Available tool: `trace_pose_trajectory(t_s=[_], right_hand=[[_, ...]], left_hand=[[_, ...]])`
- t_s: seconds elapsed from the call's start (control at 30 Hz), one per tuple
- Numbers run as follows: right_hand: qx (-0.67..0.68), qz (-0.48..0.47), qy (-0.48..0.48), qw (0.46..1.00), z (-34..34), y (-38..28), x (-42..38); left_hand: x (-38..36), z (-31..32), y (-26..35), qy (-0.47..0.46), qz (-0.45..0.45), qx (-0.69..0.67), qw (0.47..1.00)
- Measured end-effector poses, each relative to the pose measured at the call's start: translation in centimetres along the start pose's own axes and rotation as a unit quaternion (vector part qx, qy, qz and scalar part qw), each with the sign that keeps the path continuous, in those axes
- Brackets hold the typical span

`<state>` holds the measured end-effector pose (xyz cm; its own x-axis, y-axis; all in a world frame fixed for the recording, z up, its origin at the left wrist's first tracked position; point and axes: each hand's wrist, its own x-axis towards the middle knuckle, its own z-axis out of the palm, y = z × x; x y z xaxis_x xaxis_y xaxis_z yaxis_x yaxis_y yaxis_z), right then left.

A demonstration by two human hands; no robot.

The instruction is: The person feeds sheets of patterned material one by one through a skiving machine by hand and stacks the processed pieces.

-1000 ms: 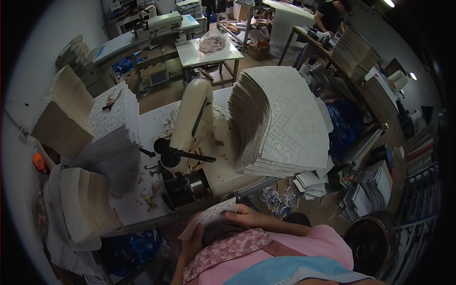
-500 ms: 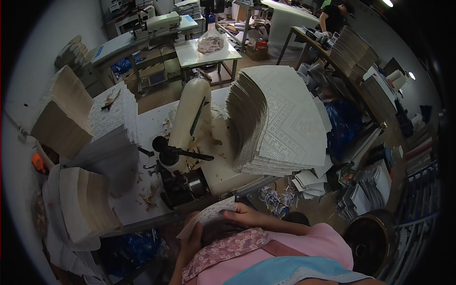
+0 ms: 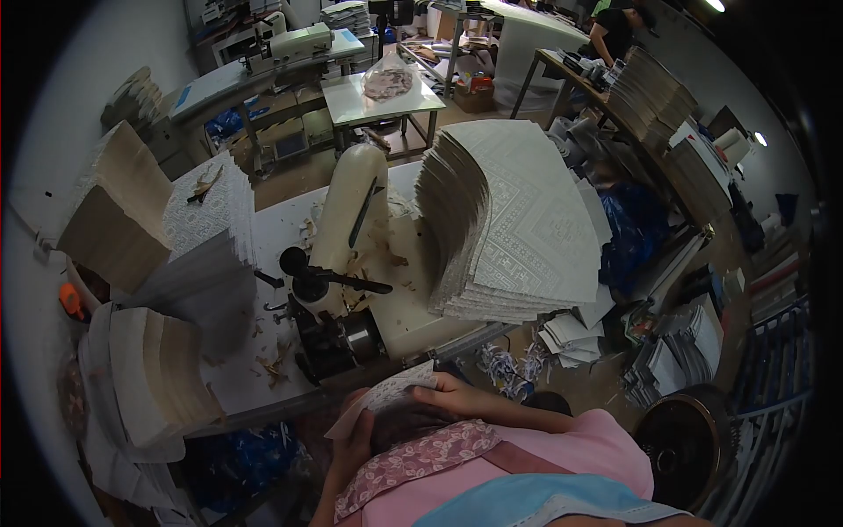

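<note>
A small white patterned sheet point(image 3: 395, 391) is held between my two hands, just in front of my body at the table's edge. My left hand point(image 3: 352, 436) grips its left end, fingers closed on it. On the right end, my right hand point(image 3: 446, 395) pinches the edge with the thumb on top. Right ahead stands a cream machine point(image 3: 349, 215) with a black knob and a dark cylindrical head point(image 3: 356, 338). Beside it, on the right, a tall stack of white embossed sheets point(image 3: 536, 211) bulges outward.
Bent stacks of tan-edged sheets point(image 3: 162, 373) line the left side. Brown scraps point(image 3: 278, 364) lie on the white table point(image 3: 237, 400). A small table point(image 3: 351, 101) holds a bagged bundle point(image 3: 388, 83). Another person point(image 3: 619, 35) works at the far right bench. A dark round bin point(image 3: 680, 439) stands at lower right.
Almost nothing differs. The view has shifted very slightly, and both hands still hold the patterned sheet in nearly the same place.
</note>
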<state>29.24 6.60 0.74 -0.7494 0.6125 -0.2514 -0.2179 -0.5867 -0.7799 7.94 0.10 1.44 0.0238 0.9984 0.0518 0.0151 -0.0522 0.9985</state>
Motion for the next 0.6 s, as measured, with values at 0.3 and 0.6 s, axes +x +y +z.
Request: trace_pose_trajectory(t_s=[0.3, 0.6], right_hand=[[0.006, 0.003, 0.022, 1.0, 0.9, -0.8, -0.5], [-0.002, 0.036, 0.04, 0.999, 1.3, -0.7, -0.9]], left_hand=[[-0.8, 0.1, 0.4, 0.011, -0.05, -0.009, 0.999], [-1.6, -0.1, 0.2, 0.012, -0.079, -0.077, 0.994]])
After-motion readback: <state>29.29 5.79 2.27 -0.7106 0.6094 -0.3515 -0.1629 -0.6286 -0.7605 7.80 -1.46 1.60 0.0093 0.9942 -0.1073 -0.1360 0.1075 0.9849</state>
